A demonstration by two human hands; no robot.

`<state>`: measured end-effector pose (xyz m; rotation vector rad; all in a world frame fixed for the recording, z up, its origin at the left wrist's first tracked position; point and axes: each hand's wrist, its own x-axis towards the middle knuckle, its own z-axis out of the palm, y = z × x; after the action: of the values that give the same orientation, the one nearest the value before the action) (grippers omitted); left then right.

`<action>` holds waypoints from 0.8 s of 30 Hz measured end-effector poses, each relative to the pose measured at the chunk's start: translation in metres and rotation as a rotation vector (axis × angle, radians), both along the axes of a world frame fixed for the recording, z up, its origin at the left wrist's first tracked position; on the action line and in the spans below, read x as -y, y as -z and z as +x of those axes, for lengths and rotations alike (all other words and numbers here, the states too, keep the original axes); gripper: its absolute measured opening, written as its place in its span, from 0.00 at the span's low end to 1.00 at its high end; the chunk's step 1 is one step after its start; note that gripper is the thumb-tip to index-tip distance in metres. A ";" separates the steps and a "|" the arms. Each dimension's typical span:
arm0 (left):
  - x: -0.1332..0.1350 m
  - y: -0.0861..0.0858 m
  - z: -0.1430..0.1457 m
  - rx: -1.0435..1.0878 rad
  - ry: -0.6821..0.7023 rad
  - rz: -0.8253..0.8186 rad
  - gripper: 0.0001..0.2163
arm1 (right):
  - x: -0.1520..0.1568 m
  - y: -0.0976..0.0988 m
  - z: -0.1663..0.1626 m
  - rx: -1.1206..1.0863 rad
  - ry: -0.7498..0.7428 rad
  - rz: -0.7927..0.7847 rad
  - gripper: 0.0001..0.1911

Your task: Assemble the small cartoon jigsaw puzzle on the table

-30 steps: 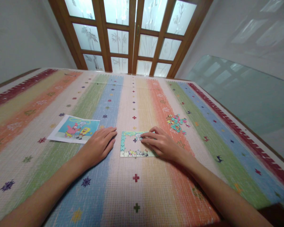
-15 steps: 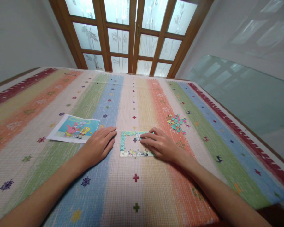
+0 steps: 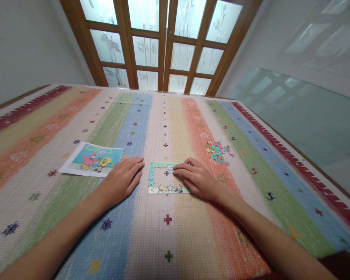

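Striped cloth (image 3: 169, 241) covers the table before frosted-glass doors (image 3: 163, 42), with a half-built jigsaw (image 3: 163, 189) at centre. A person's right hand (image 3: 198, 179) rests flat-fingered on its upper edge, gripping nothing. The left hand (image 3: 121, 179) lies open, palm down, just beside it. Loose pieces (image 3: 217, 150) sit near the right, a reference picture (image 3: 91, 158) to the left.
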<state>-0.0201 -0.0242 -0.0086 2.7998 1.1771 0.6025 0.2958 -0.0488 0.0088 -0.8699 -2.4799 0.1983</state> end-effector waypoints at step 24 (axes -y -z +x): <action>0.000 0.001 0.000 -0.014 0.003 0.053 0.18 | 0.000 0.000 0.003 -0.159 0.031 -0.180 0.18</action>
<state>-0.0205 -0.0244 -0.0100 2.8534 1.1762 0.6236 0.2985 -0.0491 0.0088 -0.9269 -2.3252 0.4671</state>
